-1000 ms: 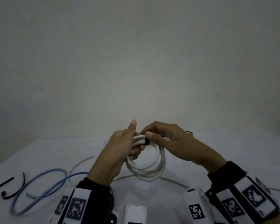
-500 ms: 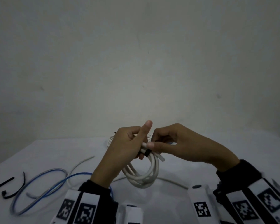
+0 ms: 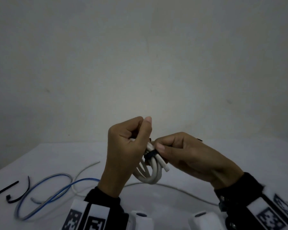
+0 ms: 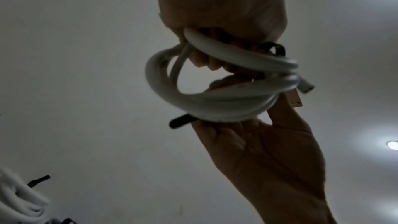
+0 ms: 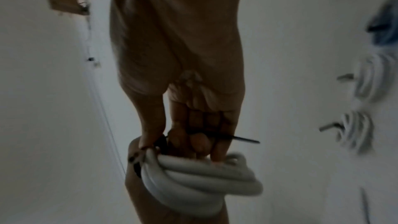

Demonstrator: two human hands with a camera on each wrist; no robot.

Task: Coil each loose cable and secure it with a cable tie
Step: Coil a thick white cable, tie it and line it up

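A white cable coil [image 3: 150, 175] hangs above the table between both hands, turned edge-on to me. My left hand [image 3: 128, 146] grips its top with curled fingers, thumb pointing up. A black cable tie [image 3: 150, 154] is wrapped round the bundle just under that grip. My right hand [image 3: 186, 153] pinches the tie against the coil. In the left wrist view the coil [image 4: 215, 105] shows a metal plug end and the tie's tail [image 4: 181, 122] sticks out left. In the right wrist view the tie's tail [image 5: 247, 140] runs across my curled fingers [image 5: 200, 142] above the coil [image 5: 200, 178].
A loose blue cable [image 3: 45, 188] and a thin white cable [image 3: 85, 170] lie on the white table [image 3: 40, 156] at the left. Spare black ties [image 3: 5, 188] lie near its left edge. Tied white bundles [image 5: 355, 130] rest off to the right. A bare wall stands behind.
Both hands have lifted the coil and turned it from face-on to edge-on. My left thumb now points up, and my right hand has shifted right of the tie.
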